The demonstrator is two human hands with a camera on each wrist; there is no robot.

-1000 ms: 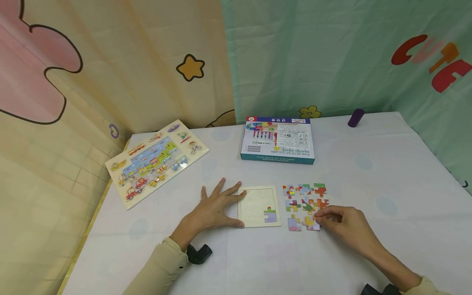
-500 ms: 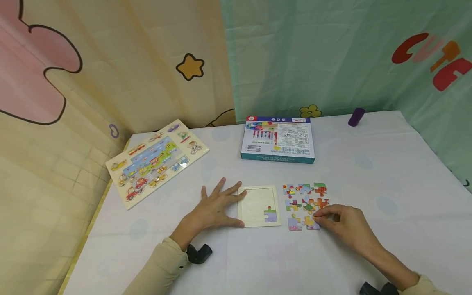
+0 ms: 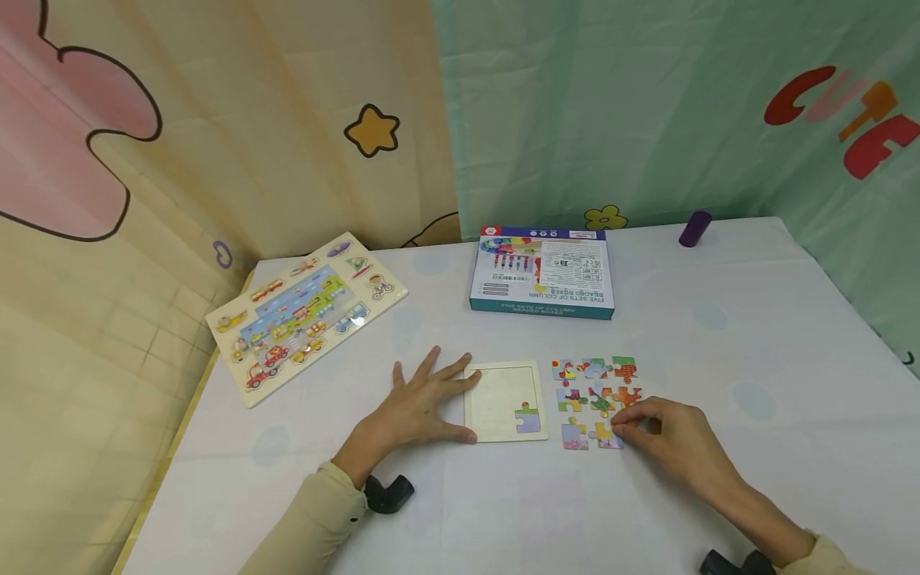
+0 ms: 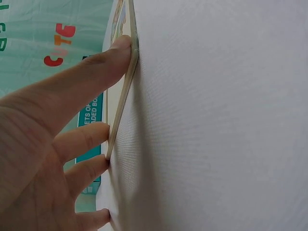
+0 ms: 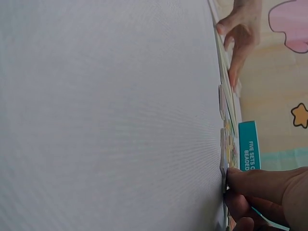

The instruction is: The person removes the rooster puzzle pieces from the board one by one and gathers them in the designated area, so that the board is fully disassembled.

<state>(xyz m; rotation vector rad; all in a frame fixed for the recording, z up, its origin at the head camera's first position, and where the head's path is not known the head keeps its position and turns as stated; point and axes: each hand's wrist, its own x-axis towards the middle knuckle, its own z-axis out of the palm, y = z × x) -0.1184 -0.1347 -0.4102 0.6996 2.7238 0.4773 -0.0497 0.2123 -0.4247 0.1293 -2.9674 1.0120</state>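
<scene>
In the head view, a square wooden puzzle tray (image 3: pixel 496 395) lies flat, one lilac and green jigsaw piece (image 3: pixel 528 421) in its lower right corner. My left hand (image 3: pixel 411 409) rests at the tray's left side, fingers spread; the thumb touches the lower left corner in the left wrist view too. Several loose jigsaw pieces (image 3: pixel 572 399) lie in three rows right of the tray. At the lower right of these, my right hand (image 3: pixel 679 439) pinches a yellow and lilac jigsaw piece (image 3: pixel 608 437) by its right side. The fingertips partly cover it.
A wooden vehicle puzzle board (image 3: pixel 302 319) lies tilted at the back left. Behind the tray is a flat teal and white box (image 3: pixel 539 275). A purple cylinder (image 3: pixel 694 229) stands by the back edge at right. Curtains (image 3: pixel 618 120) hang behind the white-covered table (image 3: pixel 496 511).
Almost nothing differs. The right hand has shifted very slightly up and left at the same piece; the left hand and the tray stay where they were.
</scene>
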